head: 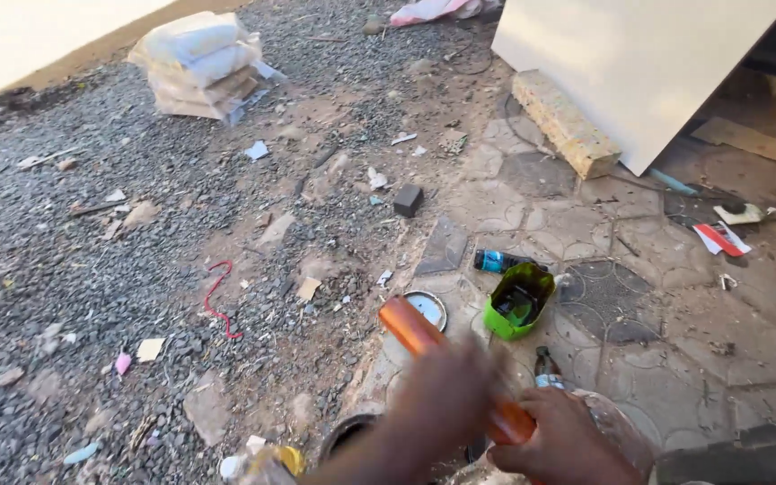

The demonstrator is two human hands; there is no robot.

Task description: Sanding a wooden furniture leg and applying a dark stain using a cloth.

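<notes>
— What do you see in the hands from your station?

— I see both hands low in the middle of the view, close together on one orange cylinder [419, 330], maybe a handle or a tube; I cannot tell which, because the view is blurred there. The right hand [560, 440] is closed around its lower end. The left hand [442, 404] is very blurred; it lies over the middle of the cylinder, and I cannot tell if its fingers are closed on it.

— Where is the cylinder pointing?

— It is tilted, with the free end up and to the left, above a small round tin lid [427, 307] on the ground.

— And around it?

— Just to the right of the lid stands a cut green plastic container [521, 304] with dark liquid inside. A dark bottle with a blue label [498, 261] lies just behind it. Another small bottle [546, 368] stands near the right hand. The ground [639, 359] here is patterned paving with dust; to the left it becomes gravel. A red string [216, 301] lies on the gravel. Far behind, a pile of filled sacks [199, 65], and a white board [639, 63] leaning over a block [566, 124].
</notes>
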